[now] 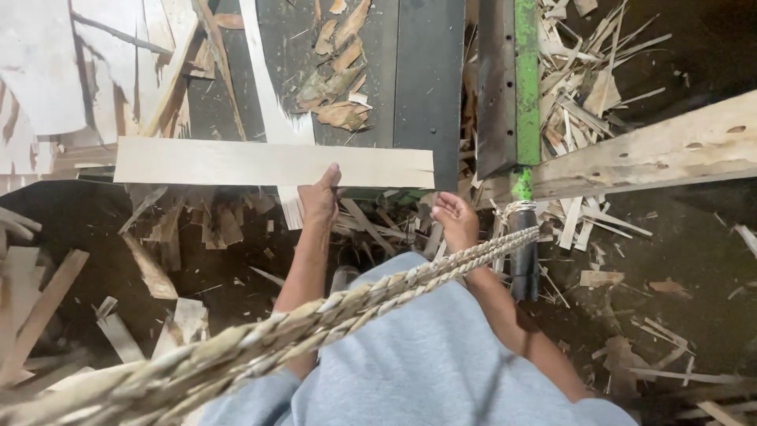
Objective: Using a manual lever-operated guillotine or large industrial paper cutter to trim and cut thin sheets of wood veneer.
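Below, left hand [319,197] gripping near edge of long pale rectangular wood veneer sheet [236,162], thumb on top, fingers beneath; sheet lying across dark metal worktop [426,71]. Right hand [456,221] just beside, off the sheet, fingers loosely curled, holding nothing. Thick braided straw-coloured rope [315,312] crossing grey shirt [418,363].

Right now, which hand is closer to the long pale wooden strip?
Left. The left hand grips the long pale wooden strip at its lower edge, thumb on top. The right hand hangs open just below the strip's right end, not touching it.
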